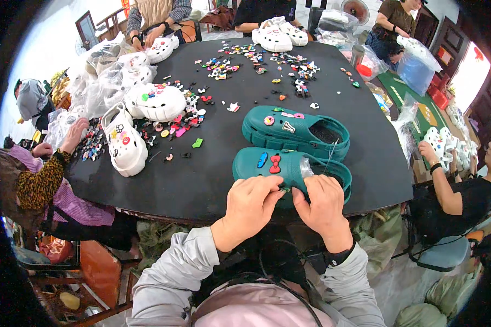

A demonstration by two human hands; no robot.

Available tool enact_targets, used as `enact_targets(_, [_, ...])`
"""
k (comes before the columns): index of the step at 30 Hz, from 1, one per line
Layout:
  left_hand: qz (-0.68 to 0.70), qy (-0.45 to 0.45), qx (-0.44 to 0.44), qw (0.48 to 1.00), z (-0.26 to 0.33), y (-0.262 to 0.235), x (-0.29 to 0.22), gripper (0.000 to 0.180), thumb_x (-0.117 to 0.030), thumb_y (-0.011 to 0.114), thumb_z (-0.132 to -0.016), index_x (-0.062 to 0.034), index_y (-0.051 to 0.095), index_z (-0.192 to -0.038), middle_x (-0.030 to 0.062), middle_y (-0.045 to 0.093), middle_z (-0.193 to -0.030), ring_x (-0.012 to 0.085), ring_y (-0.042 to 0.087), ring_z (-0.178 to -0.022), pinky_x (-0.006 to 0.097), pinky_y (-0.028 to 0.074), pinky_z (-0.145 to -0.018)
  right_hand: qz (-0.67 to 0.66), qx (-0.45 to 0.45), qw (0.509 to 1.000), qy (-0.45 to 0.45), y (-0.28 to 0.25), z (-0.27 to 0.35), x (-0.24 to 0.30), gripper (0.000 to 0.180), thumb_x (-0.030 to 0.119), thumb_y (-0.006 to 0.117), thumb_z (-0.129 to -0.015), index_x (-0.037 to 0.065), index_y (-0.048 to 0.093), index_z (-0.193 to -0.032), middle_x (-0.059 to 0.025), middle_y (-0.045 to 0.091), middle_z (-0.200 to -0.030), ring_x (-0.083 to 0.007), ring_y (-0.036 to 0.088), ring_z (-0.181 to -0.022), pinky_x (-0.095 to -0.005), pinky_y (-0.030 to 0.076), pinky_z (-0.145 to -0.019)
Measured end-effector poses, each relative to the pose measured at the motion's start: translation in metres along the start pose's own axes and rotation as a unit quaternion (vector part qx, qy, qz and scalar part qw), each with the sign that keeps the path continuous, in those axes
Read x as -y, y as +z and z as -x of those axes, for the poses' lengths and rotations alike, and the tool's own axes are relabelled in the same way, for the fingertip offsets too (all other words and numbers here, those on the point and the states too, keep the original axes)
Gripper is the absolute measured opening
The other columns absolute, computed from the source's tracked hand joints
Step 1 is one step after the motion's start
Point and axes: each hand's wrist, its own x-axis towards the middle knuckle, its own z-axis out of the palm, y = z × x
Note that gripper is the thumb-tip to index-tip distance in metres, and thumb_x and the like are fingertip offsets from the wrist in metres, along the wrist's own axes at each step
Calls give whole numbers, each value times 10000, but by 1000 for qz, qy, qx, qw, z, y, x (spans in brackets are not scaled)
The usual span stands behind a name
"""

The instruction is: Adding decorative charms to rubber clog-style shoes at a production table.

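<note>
Two dark green clogs lie side by side in front of me, toes to the left. The far clog (262, 128) carries several shoe charms, among them a pink ring and a white letter shape. On the near clog (247, 162) are a blue charm (262, 159) and a red bow charm (275, 164). My left hand (252, 204) is closed in a pinch at its near side, with a small green charm (285, 189) partly hidden at the fingertips. My right hand (326, 210) grips the same clog by its side, thumb outside and fingers over the opening's edge.
Loose shoe charms (183, 117) are scattered over the black table (213, 180). White clogs (126, 144) and plastic-bagged pairs (120, 76) pile up at the left. Several people work around the table, one person's hand (73, 135) at the left. Clear plastic (306, 168) sticks out of the near clog.
</note>
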Motion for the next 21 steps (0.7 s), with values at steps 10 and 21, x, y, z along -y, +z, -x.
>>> enact_targets(10, [29, -117, 2, 993, -7, 3, -2, 281, -33, 737, -734, -67, 613, -984, 50, 662, -797, 182, 628, -669, 320, 441, -608, 19, -7, 1000, -1, 0, 1, 1, 201, 163, 691, -734, 38, 551, -805, -104, 592, -732, -289, 572, -674, -401, 426, -613])
enact_targets(21, [-98, 109, -19, 989, -3, -1, 11, 450, -63, 725, -723, -50, 581, -1149, 7, 639, -808, 188, 610, -709, 339, 421, -627, 1, -31, 999, -13, 3, 2, -2, 215, 135, 699, -715, 27, 556, -832, -111, 592, -736, -296, 572, -668, -401, 423, -607])
